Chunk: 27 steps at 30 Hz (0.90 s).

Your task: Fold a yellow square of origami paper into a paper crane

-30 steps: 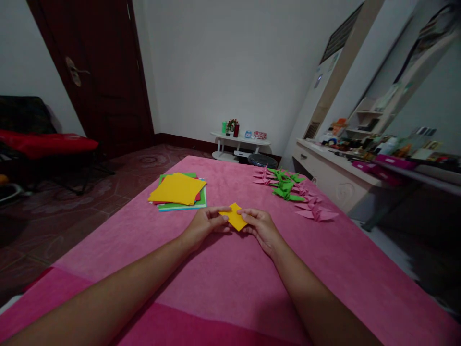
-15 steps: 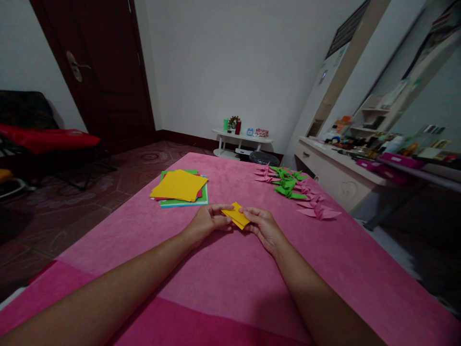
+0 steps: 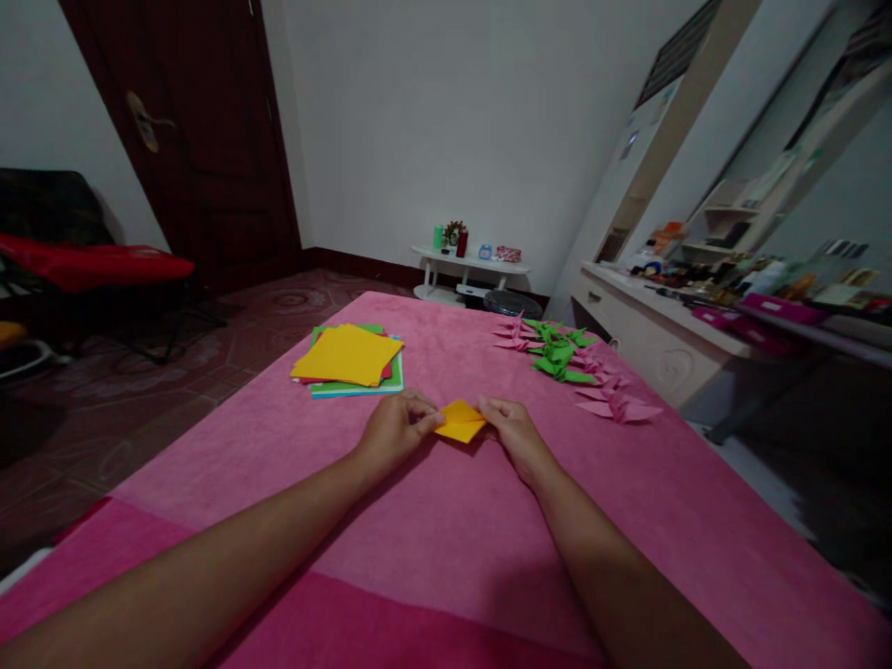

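Observation:
A small folded piece of yellow origami paper is held just above the pink cloth, between both hands. My left hand pinches its left corner between thumb and fingers. On the opposite side, my right hand grips the right corner, thumb on top. The paper's near point faces me, and a crease runs across its upper face. Some fingertips are hidden beneath and behind the paper.
A stack of square coloured sheets, yellow uppermost, lies at the left. Several folded cranes, green and pink, sit at the right. Beyond the cloth stand a white side table and, at right, a cluttered dresser.
The yellow paper has turned and spread wider between the hands. My right hand has shifted slightly right, from the paper's top to its right corner.

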Available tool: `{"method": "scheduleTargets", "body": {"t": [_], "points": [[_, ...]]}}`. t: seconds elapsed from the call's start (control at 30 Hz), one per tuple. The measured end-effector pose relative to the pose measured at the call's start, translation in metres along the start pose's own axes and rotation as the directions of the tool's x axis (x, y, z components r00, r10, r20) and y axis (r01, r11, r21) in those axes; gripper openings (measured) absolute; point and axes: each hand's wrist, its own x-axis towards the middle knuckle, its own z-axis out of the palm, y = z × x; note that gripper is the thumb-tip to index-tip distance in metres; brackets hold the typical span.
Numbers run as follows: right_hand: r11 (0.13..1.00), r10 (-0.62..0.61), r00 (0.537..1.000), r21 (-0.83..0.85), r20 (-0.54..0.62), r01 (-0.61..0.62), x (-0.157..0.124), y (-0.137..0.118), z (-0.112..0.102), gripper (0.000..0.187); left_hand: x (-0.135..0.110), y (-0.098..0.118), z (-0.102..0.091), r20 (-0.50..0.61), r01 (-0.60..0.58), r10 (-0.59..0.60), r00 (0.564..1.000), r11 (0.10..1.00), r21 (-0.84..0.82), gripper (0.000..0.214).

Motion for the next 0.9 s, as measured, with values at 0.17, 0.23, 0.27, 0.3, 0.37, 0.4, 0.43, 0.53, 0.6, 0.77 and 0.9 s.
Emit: {"method": "scheduleTargets", "body": {"t": [0.17,0.23,0.27,0.3,0.37,0.4,0.43,0.53,0.6,0.77,0.9], "points": [[0.988,-0.124,0.992,-0.093,-0.017,0.122,0.000,-0.006,-0.005,0.033,0.000,-0.004,0.001,0.007,0.044,-0.045,0.999,0.998,0.046,0.022],[0.961,-0.189,0.982,-0.202,0.015,0.188,-0.002,-0.008,-0.005,0.029,-0.002,-0.004,0.002,0.031,0.040,-0.042,0.999,0.997,0.073,0.019],[0.940,-0.217,0.975,-0.259,0.053,0.224,-0.003,-0.008,-0.005,0.025,-0.003,-0.005,0.002,0.045,0.025,-0.030,0.999,0.995,0.093,0.016],[0.913,-0.243,0.965,-0.312,0.097,0.262,-0.004,-0.008,-0.004,0.019,-0.004,-0.005,0.002,0.067,0.002,-0.010,0.998,0.993,0.117,0.014],[0.852,-0.297,0.937,-0.392,0.182,0.346,-0.007,-0.008,-0.003,0.008,-0.006,-0.006,0.000,0.124,-0.056,0.035,0.992,0.985,0.165,0.012],[0.820,-0.324,0.920,-0.420,0.222,0.390,-0.009,-0.007,-0.002,0.009,-0.007,-0.006,-0.002,0.153,-0.078,0.051,0.987,0.981,0.179,0.014],[0.786,-0.354,0.899,-0.440,0.256,0.435,-0.012,-0.006,-0.002,0.013,-0.007,-0.006,-0.005,0.181,-0.097,0.063,0.981,0.978,0.185,0.016],[0.665,-0.457,0.812,-0.466,0.364,0.584,-0.022,-0.005,-0.005,0.022,-0.012,-0.001,-0.014,0.271,-0.197,0.144,0.952,0.964,0.180,0.015],[0.578,-0.523,0.739,-0.460,0.425,0.674,-0.032,-0.007,-0.010,0.025,-0.020,0.007,-0.020,0.321,-0.323,0.255,0.912,0.929,0.181,0.014],[0.483,-0.563,0.630,-0.406,0.535,0.776,-0.064,-0.013,-0.023,0.032,-0.052,0.029,-0.026,0.435,-0.534,0.409,0.802,0.817,0.217,0.023],[0.530,-0.483,0.653,-0.399,0.583,0.749,-0.086,-0.010,-0.029,0.027,-0.070,0.035,-0.022,0.479,-0.609,0.455,0.750,0.759,0.232,0.025]]}}
